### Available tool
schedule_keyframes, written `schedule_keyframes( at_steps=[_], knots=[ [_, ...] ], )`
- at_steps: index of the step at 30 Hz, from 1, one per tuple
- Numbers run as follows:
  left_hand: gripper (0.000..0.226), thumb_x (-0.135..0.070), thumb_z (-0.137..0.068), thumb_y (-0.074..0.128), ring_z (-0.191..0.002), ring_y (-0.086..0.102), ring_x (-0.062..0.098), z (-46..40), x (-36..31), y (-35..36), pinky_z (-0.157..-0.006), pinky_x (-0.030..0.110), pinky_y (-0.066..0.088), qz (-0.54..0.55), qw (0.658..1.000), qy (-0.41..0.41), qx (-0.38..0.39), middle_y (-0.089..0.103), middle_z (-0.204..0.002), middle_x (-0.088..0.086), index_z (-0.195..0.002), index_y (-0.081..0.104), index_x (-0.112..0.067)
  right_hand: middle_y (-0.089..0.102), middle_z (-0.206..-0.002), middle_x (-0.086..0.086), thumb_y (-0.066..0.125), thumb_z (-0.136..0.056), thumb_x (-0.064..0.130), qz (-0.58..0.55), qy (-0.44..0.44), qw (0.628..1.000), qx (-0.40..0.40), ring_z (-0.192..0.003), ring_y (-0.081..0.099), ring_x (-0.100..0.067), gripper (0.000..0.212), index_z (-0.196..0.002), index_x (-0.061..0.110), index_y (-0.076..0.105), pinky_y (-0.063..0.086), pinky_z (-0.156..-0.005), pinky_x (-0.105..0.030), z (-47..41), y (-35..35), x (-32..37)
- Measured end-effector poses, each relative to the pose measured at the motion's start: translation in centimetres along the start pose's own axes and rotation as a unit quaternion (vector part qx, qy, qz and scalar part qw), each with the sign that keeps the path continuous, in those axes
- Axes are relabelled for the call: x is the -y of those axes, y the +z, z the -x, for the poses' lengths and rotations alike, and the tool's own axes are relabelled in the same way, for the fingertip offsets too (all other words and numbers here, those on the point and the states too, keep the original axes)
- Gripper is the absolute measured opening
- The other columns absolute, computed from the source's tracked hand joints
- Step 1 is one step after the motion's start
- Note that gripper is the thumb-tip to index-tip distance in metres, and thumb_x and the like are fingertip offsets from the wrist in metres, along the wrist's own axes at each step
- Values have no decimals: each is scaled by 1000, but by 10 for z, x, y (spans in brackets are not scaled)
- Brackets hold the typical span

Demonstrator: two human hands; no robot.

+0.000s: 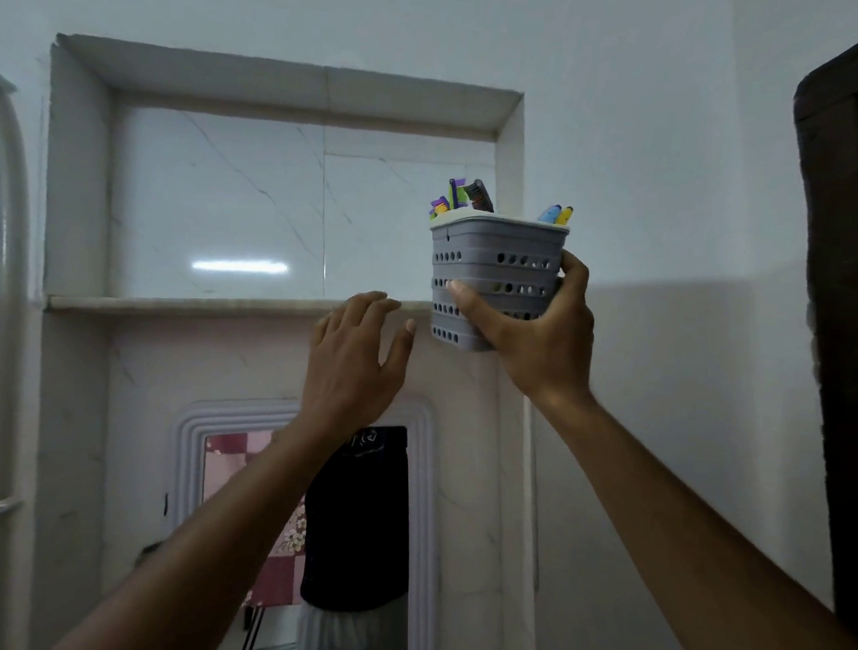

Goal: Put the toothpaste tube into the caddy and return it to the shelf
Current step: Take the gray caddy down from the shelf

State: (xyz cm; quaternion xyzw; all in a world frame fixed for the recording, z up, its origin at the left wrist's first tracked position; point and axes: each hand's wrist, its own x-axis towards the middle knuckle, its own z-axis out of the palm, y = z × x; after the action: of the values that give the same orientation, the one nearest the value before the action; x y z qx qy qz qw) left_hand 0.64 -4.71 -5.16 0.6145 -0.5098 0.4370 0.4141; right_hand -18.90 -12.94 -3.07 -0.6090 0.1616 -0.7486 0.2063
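Your right hand point(524, 328) grasps the grey perforated caddy point(492, 273) from below and behind, thumb across its front, holding it upright in the air at the right end of the marble shelf point(199, 307). Toothbrushes point(463, 197) stand in it, heads up; you cannot pick out the toothpaste tube among them. Your left hand point(355, 356) is released, fingers spread, just beside the caddy near the shelf edge.
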Motion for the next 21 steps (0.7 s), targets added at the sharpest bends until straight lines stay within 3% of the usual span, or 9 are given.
schedule_keyframes(
  at_steps=[4, 8, 11, 14, 19, 21],
  knots=[
    [49, -56, -109, 46, -145, 51, 19, 33, -7, 0, -119, 47, 39, 29, 999, -7, 35, 58, -154, -4, -146, 58, -26, 73, -135, 11, 93, -61, 79, -19, 4, 999, 25, -116, 77, -9, 118, -155, 25, 47, 70, -90, -41, 43, -21, -21],
    [55, -62, -106, 42, -143, 53, 17, 80, -13, 1, -120, 50, 40, 53, 995, -35, 74, 59, -153, -5, -147, 56, -29, 71, -137, 12, 94, -63, 74, -20, 23, 999, 39, -116, 76, -3, 120, -159, 23, 43, 69, -86, -28, 94, -37, -55],
    [52, -60, -107, 46, -132, 60, 18, 124, -16, 2, -112, 50, 49, 67, 989, -54, 117, 64, -144, -2, -143, 60, -25, 72, -133, 17, 95, -60, 71, -13, 61, 997, 55, -111, 76, 1, 118, -156, 25, 42, 67, -84, -25, 136, -49, -83],
    [48, -50, -108, 54, -123, 63, 13, 176, -20, 4, -103, 41, 53, 90, 983, -73, 140, 70, -136, 4, -140, 65, -15, 70, -129, 24, 97, -58, 65, -27, 117, 990, 80, -108, 74, 8, 115, -151, 25, 43, 65, -82, -20, 179, -63, -111],
    [46, -42, -109, 60, -128, 64, 21, 275, -29, 10, -102, 44, 56, 135, 958, -164, 193, 68, -140, 7, -143, 62, -11, 63, -129, 26, 102, -58, 51, -39, 185, 975, 120, -108, 69, 17, 107, -138, 23, 38, 56, -80, -8, 259, -89, -150],
    [46, -44, -109, 60, -128, 64, 18, 320, -33, 15, -103, 36, 55, 139, 949, -190, 212, 68, -139, 5, -143, 63, -12, 63, -128, 29, 104, -59, 49, -40, 224, 962, 152, -108, 69, 16, 106, -137, 22, 38, 56, -80, -8, 296, -102, -166]
  ],
)
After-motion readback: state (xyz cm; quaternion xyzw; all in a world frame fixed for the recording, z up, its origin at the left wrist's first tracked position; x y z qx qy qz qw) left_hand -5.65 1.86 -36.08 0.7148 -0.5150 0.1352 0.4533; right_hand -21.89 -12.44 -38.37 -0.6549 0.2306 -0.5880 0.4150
